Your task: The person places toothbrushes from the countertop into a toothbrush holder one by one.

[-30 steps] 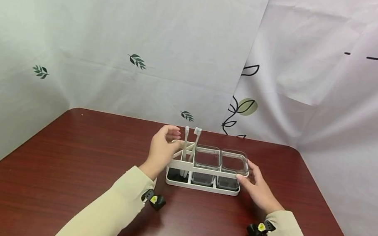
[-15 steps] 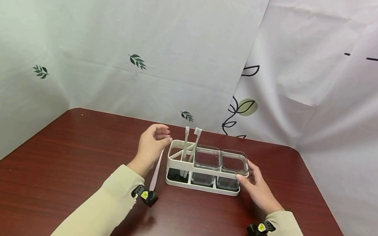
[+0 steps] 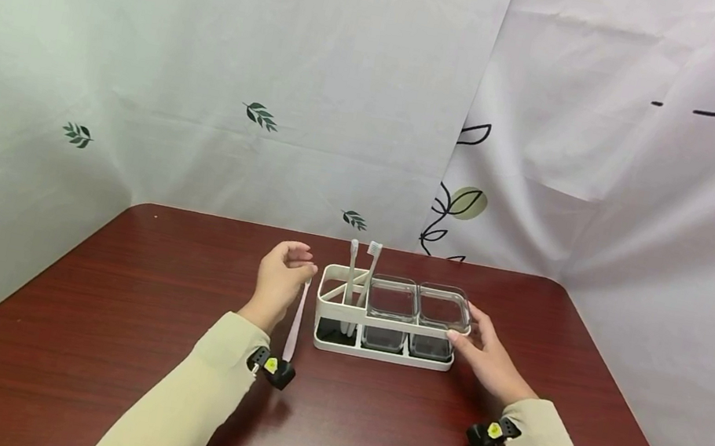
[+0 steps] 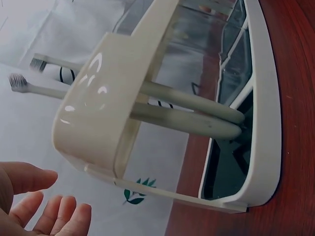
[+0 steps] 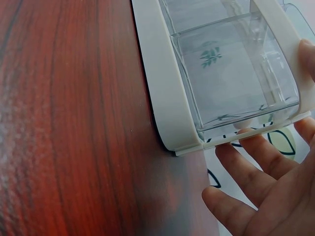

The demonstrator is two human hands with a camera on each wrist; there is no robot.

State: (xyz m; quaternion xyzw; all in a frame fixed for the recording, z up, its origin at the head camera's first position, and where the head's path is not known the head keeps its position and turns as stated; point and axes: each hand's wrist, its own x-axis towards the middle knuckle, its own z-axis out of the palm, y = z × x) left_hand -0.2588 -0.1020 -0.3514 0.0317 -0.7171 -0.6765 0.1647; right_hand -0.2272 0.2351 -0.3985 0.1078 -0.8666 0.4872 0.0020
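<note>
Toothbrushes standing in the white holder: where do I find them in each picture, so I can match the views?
Head: the toothbrushes stand just below the picture's middle, in the left end of the white holder.
Left wrist: the toothbrushes run sideways, from upper left to right of centre.
Right wrist: not in it; this shows the holder's other end, with clear containers.
Shared landmark: the white holder, in all three views.

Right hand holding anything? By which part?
Yes: the right hand grips the rack at the right end of its upper rim, thumb in front.
</note>
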